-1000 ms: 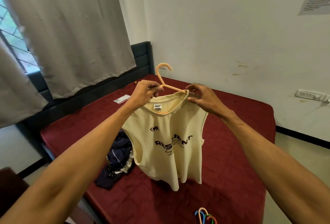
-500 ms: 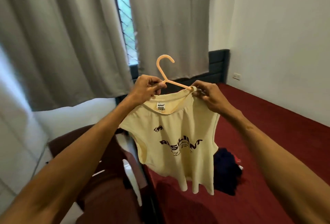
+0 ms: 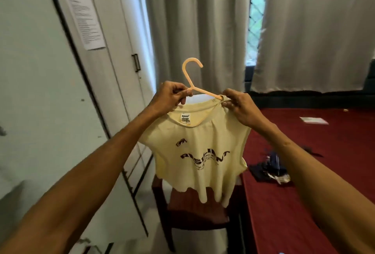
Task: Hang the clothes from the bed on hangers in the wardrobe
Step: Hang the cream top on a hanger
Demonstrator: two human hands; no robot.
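pale yellow sleeveless cotton top point(image 3: 199, 152) draped soft on a peach plastic hanger point(image 3: 194, 83), held up near the wardrobe point(image 3: 113, 55), left hand point(image 3: 169, 98) gripping the hanger neck, right hand point(image 3: 239, 105) pinching the collar, dark crumpled clothes point(image 3: 269, 169) on the maroon bed point(image 3: 324, 182)

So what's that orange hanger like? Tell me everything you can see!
The hanger is thin and peach-orange, plastic by its look, with a curved hook on top. One sloping arm shows; the rest hides inside the pale yellow shirt. It is held up in the air, slightly tilted. The left hand grips it below the hook; the right hand pinches the shirt at the arm's end.
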